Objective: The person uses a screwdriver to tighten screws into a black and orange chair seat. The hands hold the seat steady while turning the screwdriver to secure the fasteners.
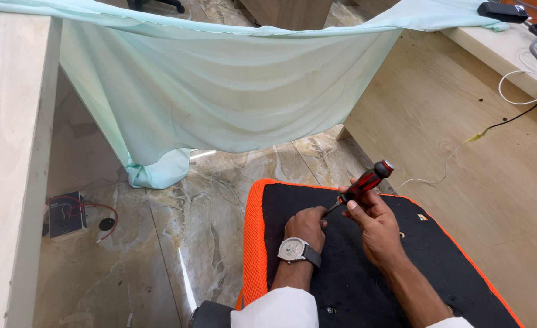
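A black panel with an orange rim [253,243] lies across the lower middle of the head view. My right hand [372,222] grips a screwdriver with a red and black handle [369,179], its shaft slanting down to the left. My left hand [307,226], with a wristwatch on the wrist, is closed around the screwdriver's tip against the black surface. What sits under that fist is hidden.
A pale green cloth [220,91] hangs between a wooden desk on the left [7,152] and a wooden panel on the right [475,170]. A small black box with red wires [67,214] lies on the marble floor. Cables [523,91] trail over the right desk.
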